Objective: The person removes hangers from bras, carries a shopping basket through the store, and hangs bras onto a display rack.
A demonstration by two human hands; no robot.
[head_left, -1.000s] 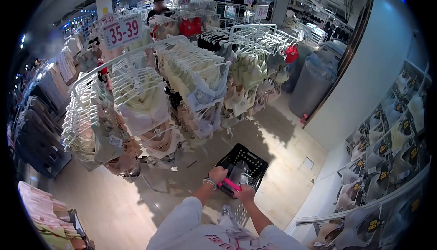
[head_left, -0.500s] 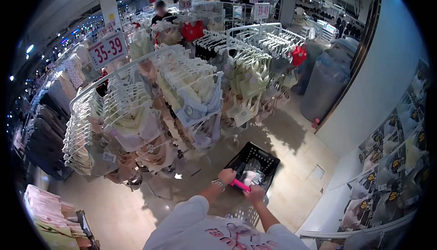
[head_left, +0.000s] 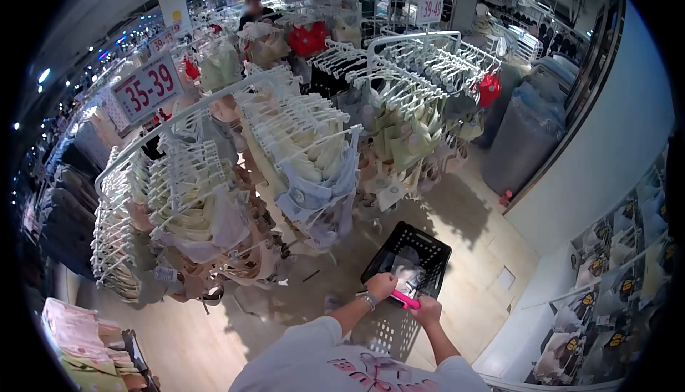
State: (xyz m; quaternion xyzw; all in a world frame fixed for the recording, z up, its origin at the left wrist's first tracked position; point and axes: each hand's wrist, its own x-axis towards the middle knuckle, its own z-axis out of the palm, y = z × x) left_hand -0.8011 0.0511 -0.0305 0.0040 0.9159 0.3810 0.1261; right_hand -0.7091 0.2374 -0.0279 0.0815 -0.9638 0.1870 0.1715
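Both fists are closed around a pink handle (head_left: 406,299): my left hand (head_left: 382,286) grips its upper left end, and my right hand (head_left: 427,311) the lower right end. Just beyond them is a black shopping basket (head_left: 434,251) with holes in its walls. A crumpled packet (head_left: 408,273), pale and dark, lies inside; its kind is unclear. Bracelets circle my left wrist. How the handle joins the basket is partly hidden by my hands.
Racks of bras on white hangers (head_left: 307,131) stand ahead and left, under a price sign (head_left: 148,87). A white wall (head_left: 599,142) and hanging packs (head_left: 585,299) line the right. Wrapped grey bundles (head_left: 526,135) stand far right. Another person (head_left: 253,8) is behind the racks.
The basket and both hands have shifted slightly right in view, with the grip on the handle kept. The racks appear a little closer and larger.
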